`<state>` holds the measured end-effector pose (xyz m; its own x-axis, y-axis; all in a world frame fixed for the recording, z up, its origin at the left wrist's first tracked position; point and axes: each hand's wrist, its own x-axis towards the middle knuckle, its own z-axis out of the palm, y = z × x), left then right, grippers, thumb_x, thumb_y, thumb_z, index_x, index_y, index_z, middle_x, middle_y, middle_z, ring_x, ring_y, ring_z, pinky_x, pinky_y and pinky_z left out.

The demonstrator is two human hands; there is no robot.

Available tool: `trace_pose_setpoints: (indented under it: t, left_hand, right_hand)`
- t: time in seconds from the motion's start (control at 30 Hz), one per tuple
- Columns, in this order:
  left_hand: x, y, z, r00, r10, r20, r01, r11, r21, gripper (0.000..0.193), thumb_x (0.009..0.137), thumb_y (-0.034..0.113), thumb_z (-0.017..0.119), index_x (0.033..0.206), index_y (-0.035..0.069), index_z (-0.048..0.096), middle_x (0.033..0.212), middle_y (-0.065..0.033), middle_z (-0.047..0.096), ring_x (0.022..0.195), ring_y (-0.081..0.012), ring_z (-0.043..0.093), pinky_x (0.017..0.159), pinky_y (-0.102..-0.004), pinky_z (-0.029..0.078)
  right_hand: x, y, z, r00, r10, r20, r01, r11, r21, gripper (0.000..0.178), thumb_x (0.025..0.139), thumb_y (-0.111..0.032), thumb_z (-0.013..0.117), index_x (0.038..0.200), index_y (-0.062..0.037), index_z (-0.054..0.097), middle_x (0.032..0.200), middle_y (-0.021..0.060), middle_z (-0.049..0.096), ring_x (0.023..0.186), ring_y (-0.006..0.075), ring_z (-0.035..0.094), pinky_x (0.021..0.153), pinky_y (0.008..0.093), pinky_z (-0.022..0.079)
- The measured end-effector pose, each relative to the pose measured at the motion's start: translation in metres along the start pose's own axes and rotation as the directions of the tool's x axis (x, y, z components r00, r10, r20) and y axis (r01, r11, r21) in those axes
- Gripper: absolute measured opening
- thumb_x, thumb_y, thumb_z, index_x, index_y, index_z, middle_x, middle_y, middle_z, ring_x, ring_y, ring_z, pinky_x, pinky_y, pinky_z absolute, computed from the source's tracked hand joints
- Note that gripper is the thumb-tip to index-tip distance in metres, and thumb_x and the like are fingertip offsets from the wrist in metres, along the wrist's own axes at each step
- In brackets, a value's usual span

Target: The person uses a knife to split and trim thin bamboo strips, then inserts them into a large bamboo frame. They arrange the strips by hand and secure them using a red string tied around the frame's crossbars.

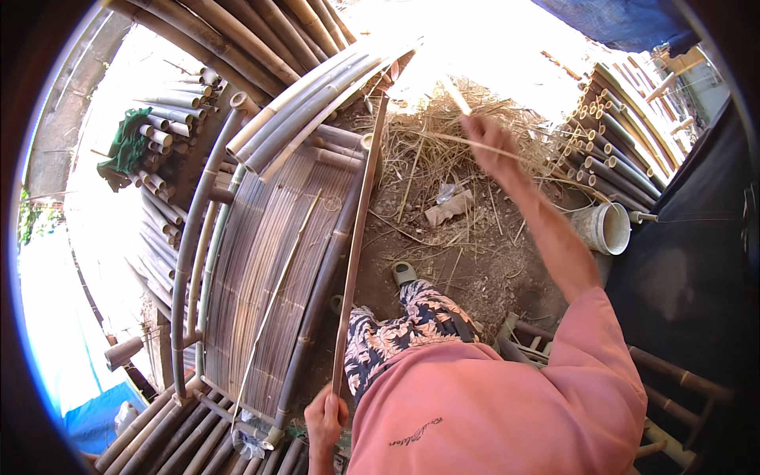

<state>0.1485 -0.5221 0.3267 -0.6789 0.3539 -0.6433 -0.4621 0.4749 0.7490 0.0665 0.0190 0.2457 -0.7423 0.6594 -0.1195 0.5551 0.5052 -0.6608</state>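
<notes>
My left hand (325,415) is closed round the near end of a long, dark split bamboo strip (364,207), which slants up and away beside a bamboo bench (261,261). Out to the right, my right hand (492,147) is raised and slightly blurred, its fingers wrapped round a pale, stick-like thing (456,95). Glare washes out the far end of that thing, so I cannot tell its kind. A thin light strip passes by the right hand. On the slatted bench seat lies another thin pale bamboo strip (279,279).
Several split bamboo lengths (309,103) rest across the bench's far end. Shavings (443,134) cover the ground ahead, with a crumpled brown wrapper (449,207) on it. Bamboo poles are stacked left and right (609,154). A white bucket (616,229) lies tipped at right.
</notes>
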Motion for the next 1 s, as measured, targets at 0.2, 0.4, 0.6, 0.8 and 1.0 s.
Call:
trace_pose_setpoints:
  t: [0.2, 0.4, 0.6, 0.8, 1.0]
  left_hand:
    - [0.059, 0.042, 0.046, 0.987, 0.16, -0.023, -0.16, 0.986, -0.037, 0.037, 0.103, 0.013, 0.044, 0.137, -0.002, 0.052, 0.06, 0.0034, 0.045, 0.05, -0.0024, 0.037, 0.044, -0.02, 0.03]
    - [0.023, 0.028, 0.045, 0.991, 0.13, 0.033, -0.133, 0.981, 0.141, 0.036, 0.101, 0.012, 0.047, 0.131, -0.005, 0.055, 0.062, 0.003, 0.047, 0.055, -0.0019, 0.042, 0.048, -0.0209, 0.034]
    - [-0.003, -0.006, 0.023, 0.998, 0.003, 0.07, 0.0, 0.999, -0.038, 0.039, 0.101, 0.018, 0.051, 0.132, -0.006, 0.055, 0.059, 0.0019, 0.047, 0.05, -0.0029, 0.04, 0.046, -0.0201, 0.033]
    - [0.057, 0.059, 0.038, 0.978, -0.005, 0.21, 0.096, 0.902, -0.422, 0.051, 0.105, 0.028, 0.043, 0.148, 0.001, 0.034, 0.073, -0.0025, 0.054, 0.044, -0.0045, 0.042, 0.039, -0.0177, 0.035]
    - [0.099, 0.082, 0.049, 0.919, 0.012, 0.393, 0.297, 0.635, -0.713, 0.047, 0.107, 0.027, 0.037, 0.151, 0.015, 0.03, 0.064, -0.001, 0.041, 0.037, -0.0045, 0.031, 0.033, -0.0176, 0.029]
  right_hand:
    - [-0.141, -0.055, 0.085, 0.671, -0.741, -0.025, 0.74, 0.671, -0.046, 0.056, 0.097, -0.06, 0.046, 0.08, -0.0076, 0.058, 0.064, 0.0084, 0.061, 0.052, 0.0187, 0.059, 0.046, 0.039, 0.052]
    - [-0.052, 0.005, 0.049, 0.957, -0.286, -0.046, 0.286, 0.958, -0.01, 0.064, 0.098, -0.064, 0.032, 0.081, -0.007, 0.055, 0.053, 0.0019, 0.049, 0.036, 0.0054, 0.034, 0.024, 0.0266, 0.029]
    - [0.014, 0.047, -0.014, 0.992, 0.126, 0.006, -0.126, 0.992, 0.001, 0.069, 0.096, -0.07, 0.028, 0.085, -0.0086, 0.057, 0.055, -0.0022, 0.047, 0.04, 0.0044, 0.035, 0.029, 0.027, 0.03]
    - [-0.082, -0.035, 0.05, 0.913, -0.407, -0.02, 0.407, 0.906, 0.118, 0.056, 0.093, -0.064, 0.048, 0.088, -0.0091, 0.058, 0.067, 0.0028, 0.056, 0.052, 0.0127, 0.05, 0.044, 0.0328, 0.045]
    - [-0.165, -0.081, 0.088, 0.637, -0.768, 0.071, 0.762, 0.641, 0.094, 0.053, 0.09, -0.062, 0.055, 0.084, -0.009, 0.055, 0.068, 0.0092, 0.059, 0.061, 0.0266, 0.062, 0.059, 0.0411, 0.053]
